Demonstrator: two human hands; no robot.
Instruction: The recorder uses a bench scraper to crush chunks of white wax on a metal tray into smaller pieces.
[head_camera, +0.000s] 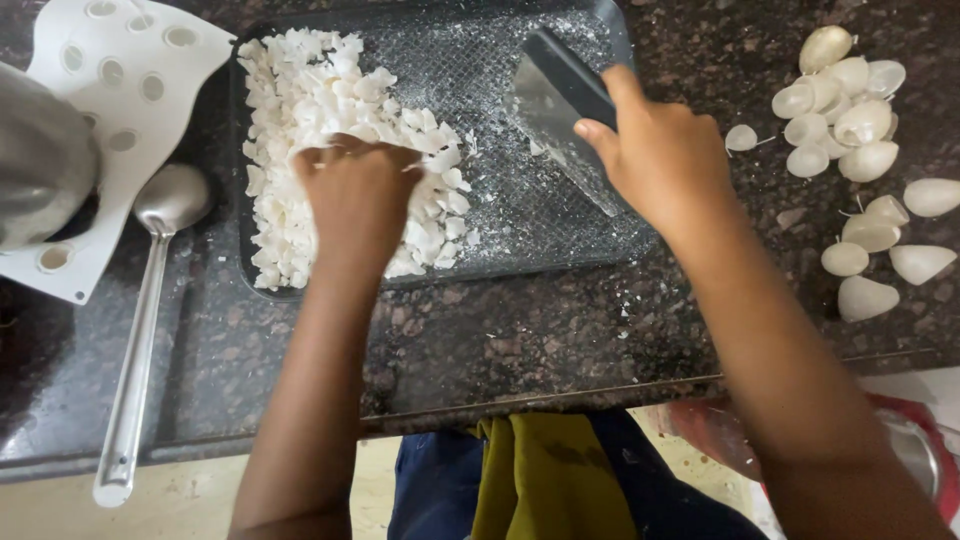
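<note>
chopped white pieces (300, 120) lie heaped at the tray's (600, 250) left side. left hand (355, 205) presses into the heap, fingers curled. right hand (660, 150) grips a scraper (560, 110) on the tray. risk: the blade nearing those fingers; pieces spilling onto the counter (500, 340).

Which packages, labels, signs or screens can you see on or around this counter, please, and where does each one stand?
None: no package, label, sign or screen shows here.
What is there: a dark tray of white broken pieces on a speckled stone counter, white shell halves to the right, a white perforated sheet and a steel ladle to the left.
</note>
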